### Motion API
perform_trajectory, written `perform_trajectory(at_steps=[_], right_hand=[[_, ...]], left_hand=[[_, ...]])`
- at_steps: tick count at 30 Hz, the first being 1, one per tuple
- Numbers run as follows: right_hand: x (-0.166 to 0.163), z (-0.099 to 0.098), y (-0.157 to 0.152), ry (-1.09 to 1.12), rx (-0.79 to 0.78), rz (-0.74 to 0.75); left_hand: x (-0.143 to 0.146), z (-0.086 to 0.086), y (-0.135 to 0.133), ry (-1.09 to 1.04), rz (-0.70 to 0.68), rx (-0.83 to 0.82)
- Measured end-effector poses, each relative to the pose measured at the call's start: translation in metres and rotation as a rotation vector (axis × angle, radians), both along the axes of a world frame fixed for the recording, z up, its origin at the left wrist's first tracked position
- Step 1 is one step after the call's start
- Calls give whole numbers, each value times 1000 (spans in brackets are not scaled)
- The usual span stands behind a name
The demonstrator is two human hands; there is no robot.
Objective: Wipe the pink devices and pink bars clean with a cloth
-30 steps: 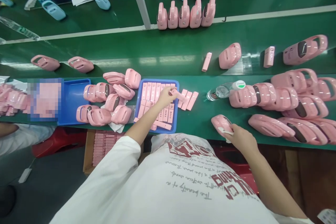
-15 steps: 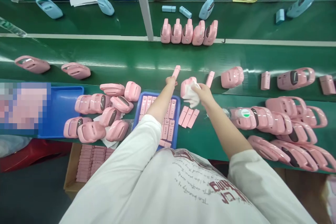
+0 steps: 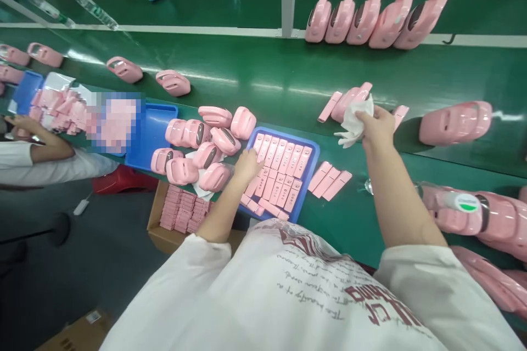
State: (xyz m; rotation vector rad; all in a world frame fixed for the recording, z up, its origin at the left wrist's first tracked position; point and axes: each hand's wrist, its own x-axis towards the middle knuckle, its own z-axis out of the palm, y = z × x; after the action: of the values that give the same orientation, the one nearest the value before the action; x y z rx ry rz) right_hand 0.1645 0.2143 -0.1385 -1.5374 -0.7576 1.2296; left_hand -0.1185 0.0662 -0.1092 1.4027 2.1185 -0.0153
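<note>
In the head view my right hand (image 3: 379,127) pinches a crumpled white cloth (image 3: 357,119) against a pink handled device (image 3: 342,105) standing on the green bench. A slim pink block (image 3: 329,107) lies to the left of that device, and another pink block (image 3: 400,115) shows partly behind my right hand. My left hand (image 3: 248,166) reaches over the left side of a blue tray (image 3: 312,160) that holds rows of pink blocks (image 3: 284,154). Its fingers are curled together among the blocks; what they hold, if anything, is hidden. Three loose pink blocks (image 3: 329,180) lie right of the tray.
Several pink devices (image 3: 208,153) crowd left of the tray; more (image 3: 453,216) lie at right. A row of pink devices (image 3: 373,19) stands at the rail. A cardboard box (image 3: 155,214) of pink pieces sits below the bench. At far left is another person's arm (image 3: 51,145).
My left hand has let go of a pink block, which now lies beside the device, and has moved back to the tray. My right hand keeps the cloth at the device. The view has swung left.
</note>
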Motion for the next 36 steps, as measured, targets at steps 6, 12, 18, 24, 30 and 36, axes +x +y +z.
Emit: perform_trajectory(at_steps=[6, 12, 18, 24, 30, 36], right_hand=[[-1, 1, -83, 214, -68, 0], [21, -1, -150, 513, -194, 23], [24, 16, -198, 557, -110, 98], [14, 48, -213, 570, -53, 82], [51, 49, -238, 481, 18, -123], [76, 33, -267, 485, -51, -291]], left_hand=[[27, -17, -63, 109, 38, -11], [28, -19, -65, -44, 52, 112], [48, 19, -73, -837, 145, 229], [88, 48, -90, -1297, 81, 6], [117, 22, -106, -161, -725, -105], [169, -15, -111, 80, -984, -220]])
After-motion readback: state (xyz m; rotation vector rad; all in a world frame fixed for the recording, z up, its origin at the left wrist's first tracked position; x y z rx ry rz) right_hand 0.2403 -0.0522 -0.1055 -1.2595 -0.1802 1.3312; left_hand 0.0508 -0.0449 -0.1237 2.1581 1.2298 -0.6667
